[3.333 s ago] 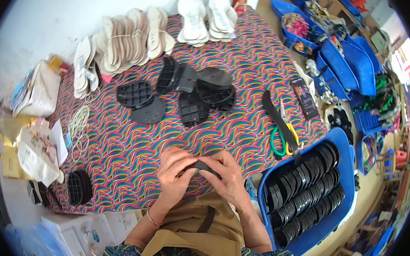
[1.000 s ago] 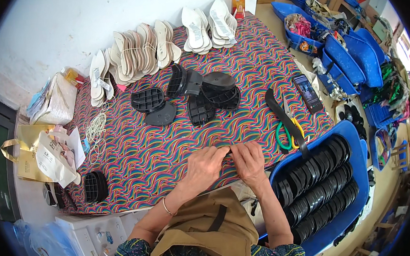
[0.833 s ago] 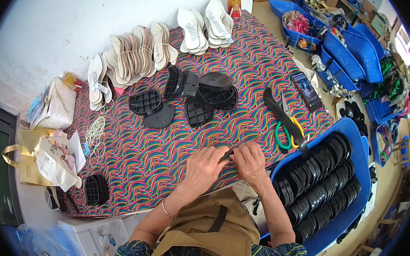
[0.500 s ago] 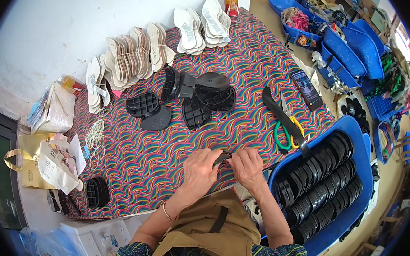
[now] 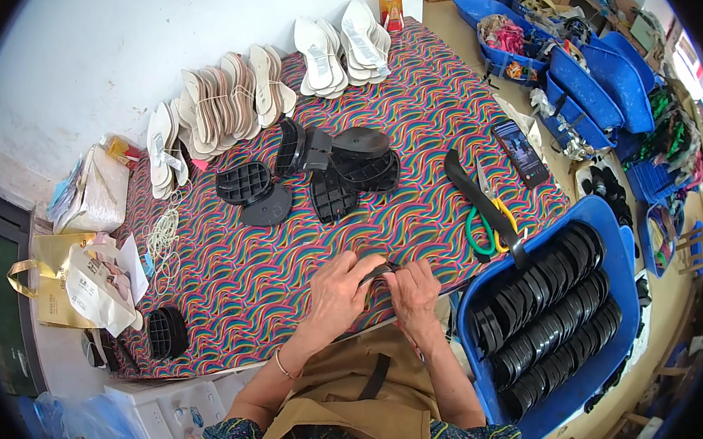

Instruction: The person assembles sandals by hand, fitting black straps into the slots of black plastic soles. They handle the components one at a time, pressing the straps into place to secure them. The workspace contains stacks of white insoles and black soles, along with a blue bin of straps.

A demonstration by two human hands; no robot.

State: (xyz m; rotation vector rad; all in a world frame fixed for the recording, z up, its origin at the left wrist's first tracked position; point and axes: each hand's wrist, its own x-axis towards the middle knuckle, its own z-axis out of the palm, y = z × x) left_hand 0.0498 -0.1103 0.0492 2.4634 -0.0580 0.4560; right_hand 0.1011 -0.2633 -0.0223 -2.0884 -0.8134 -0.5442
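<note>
Close to the table's near edge, my left hand [image 5: 336,295] and my right hand [image 5: 415,295] are closed on a small glossy black piece [image 5: 378,272]. Fingers cover most of it, so its kind does not show. Farther up the table lie several black shoe-sole pieces [image 5: 336,194], some with gridded undersides facing up. To the right of my hands, a long curved black strip [image 5: 473,188] crosses scissors [image 5: 483,231] with green and yellow handles.
A blue basin [image 5: 469,289] filled with rows of black pieces stands right of my right arm. White insole bundles [image 5: 217,106] line the wall. A phone [image 5: 520,155] lies at right, a cord tangle [image 5: 163,241] at left. More black sole pieces [image 5: 167,332] sit at the near left corner.
My right hand has shifted slightly left and down, its forearm drawing inward. My left hand has moved a little left. Both keep hold of the black piece.
</note>
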